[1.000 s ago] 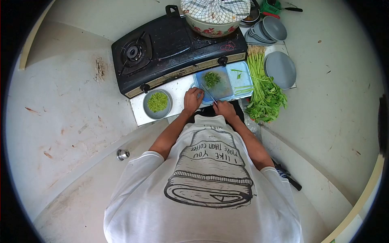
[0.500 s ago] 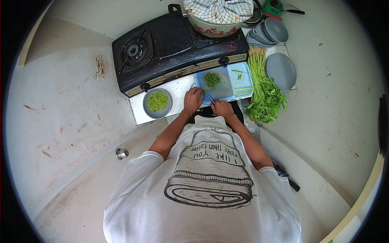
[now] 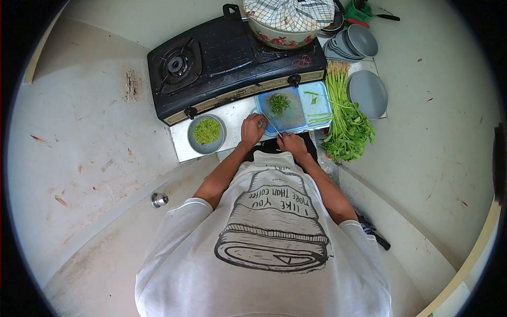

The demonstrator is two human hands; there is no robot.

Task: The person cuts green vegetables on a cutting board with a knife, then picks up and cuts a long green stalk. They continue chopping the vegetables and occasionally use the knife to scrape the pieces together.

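Note:
My right hand is closed round the handle of a knife at the near edge of the blue cutting board. The thin blade slants up and left toward my left hand. That hand has its fingers curled together at the board's left corner, by the blade's tip; what they hold, if anything, is hidden. Chopped green leaves lie in a small heap on the board, beyond both hands. A few cut stems and a leaf sprig rest on the board's right part.
A grey bowl of chopped green pieces stands left of my hands. Behind is a black gas stove with a cloth-covered pot. Long leafy stalks, a grey plate and stacked grey bowls are at the right.
The knife blade has turned slightly and shows more clearly between my hands. Both hands stay in nearly the same place, and the whole view has shifted a little.

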